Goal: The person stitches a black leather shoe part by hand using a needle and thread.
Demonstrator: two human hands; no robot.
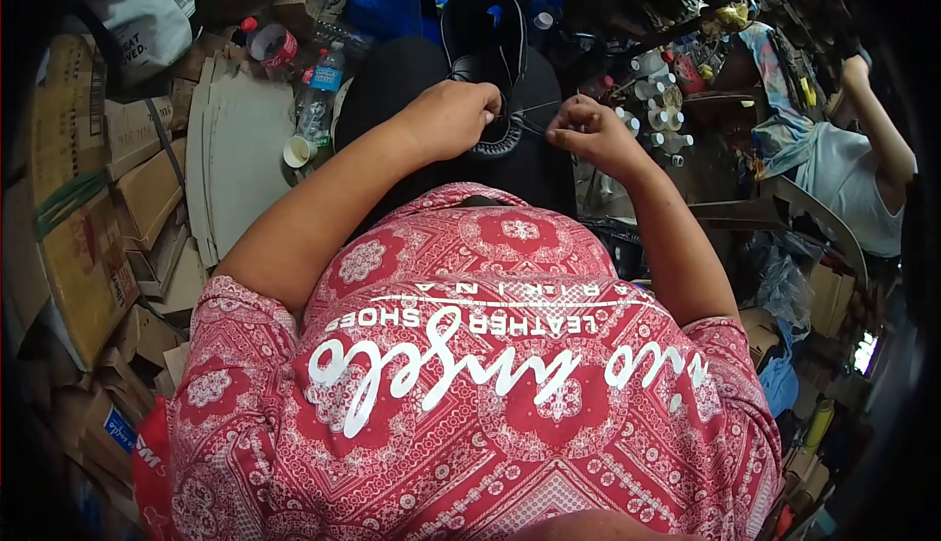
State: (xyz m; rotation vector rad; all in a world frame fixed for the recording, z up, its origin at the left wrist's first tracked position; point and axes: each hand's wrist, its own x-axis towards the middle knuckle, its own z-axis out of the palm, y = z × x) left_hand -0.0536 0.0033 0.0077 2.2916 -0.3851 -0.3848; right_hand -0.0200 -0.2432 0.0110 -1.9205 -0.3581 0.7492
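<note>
A black leather shoe [479,20] lies across my lap, its opening facing up and away from me. Gathered stitching runs round its rounded near end [502,141]. My left hand [457,118] is closed at the shoe's left side, its fingertips curled over the edge of the leather. To the right of the shoe, my right hand [592,131] is pinched, thumb against fingers. A thin pale thread [537,107] stretches from the shoe to those fingers. Whether a needle is in the pinch is too small to tell.
Flattened cardboard boxes [147,188] pile up on the left, beside a pale curved board [233,164]. Plastic bottles [319,90] and a paper cup [298,152] stand near my left knee. Several small white bottles [665,115] cluster at right. Another person [858,173] is at far right.
</note>
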